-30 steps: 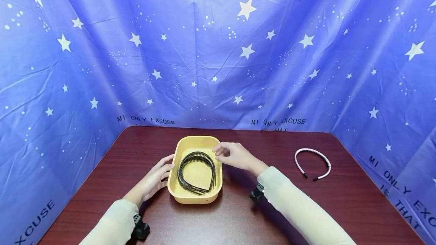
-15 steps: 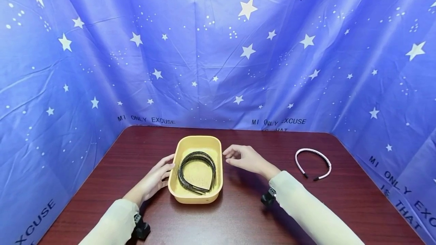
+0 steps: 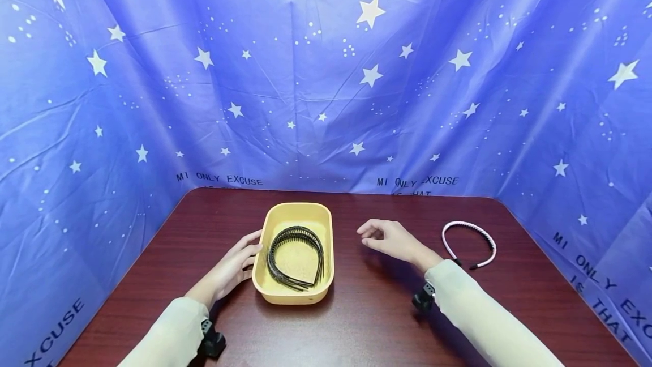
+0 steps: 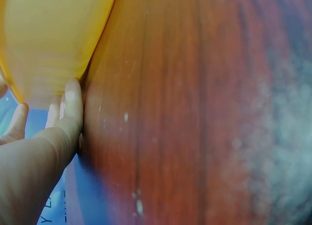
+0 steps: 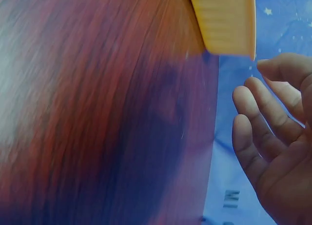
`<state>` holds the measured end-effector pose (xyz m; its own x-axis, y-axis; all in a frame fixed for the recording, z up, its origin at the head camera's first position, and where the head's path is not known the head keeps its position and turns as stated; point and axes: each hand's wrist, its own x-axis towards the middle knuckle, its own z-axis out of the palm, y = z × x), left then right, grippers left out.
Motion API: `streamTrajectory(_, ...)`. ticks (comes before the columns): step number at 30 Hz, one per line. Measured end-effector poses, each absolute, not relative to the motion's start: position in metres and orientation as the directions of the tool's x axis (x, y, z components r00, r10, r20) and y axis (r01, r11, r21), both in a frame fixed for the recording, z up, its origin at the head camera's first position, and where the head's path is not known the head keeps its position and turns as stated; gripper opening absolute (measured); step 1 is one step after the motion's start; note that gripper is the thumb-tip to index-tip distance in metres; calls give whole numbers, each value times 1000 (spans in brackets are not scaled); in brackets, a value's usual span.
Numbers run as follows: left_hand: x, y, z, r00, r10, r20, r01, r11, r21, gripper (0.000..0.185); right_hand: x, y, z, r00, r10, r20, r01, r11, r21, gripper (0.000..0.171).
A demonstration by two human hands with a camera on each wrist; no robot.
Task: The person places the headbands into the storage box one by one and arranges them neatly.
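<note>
A yellow rectangular bin (image 3: 292, 298) stands on the table, with several black toothed headbands (image 3: 275, 268) lying together inside it. My left hand (image 3: 231, 268) rests its fingers against the bin's left side; in the left wrist view the fingertips (image 4: 73, 91) touch the yellow wall (image 4: 48, 49). My right hand (image 3: 392, 239) is over the table to the right of the bin, fingers loosely bent and holding nothing. The right wrist view shows that palm (image 5: 287, 186) with nothing in it. A pink-and-black headband (image 3: 470, 225) lies on the table beyond my right wrist, its ends partly behind the sleeve.
The dark red wooden table (image 3: 356, 327) is enclosed at the back and sides by a blue curtain (image 3: 326, 72) with stars and printed words. Black wrist cameras (image 3: 211, 341) sit at both cuffs.
My right hand has drawn away from over the bin's right rim and moved right, towards the pink-and-black headband. My left hand and the bin have stayed put.
</note>
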<state>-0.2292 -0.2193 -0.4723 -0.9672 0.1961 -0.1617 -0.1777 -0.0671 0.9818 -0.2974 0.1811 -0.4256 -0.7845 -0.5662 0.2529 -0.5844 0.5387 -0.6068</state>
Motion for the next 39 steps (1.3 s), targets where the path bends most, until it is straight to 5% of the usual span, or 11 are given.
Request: streamTrajectory(39,-229,-219,-473,-968,187,-169,-185,-70,980,57,-293,349,-434,-924,-255,284,-369,782,-502,20)
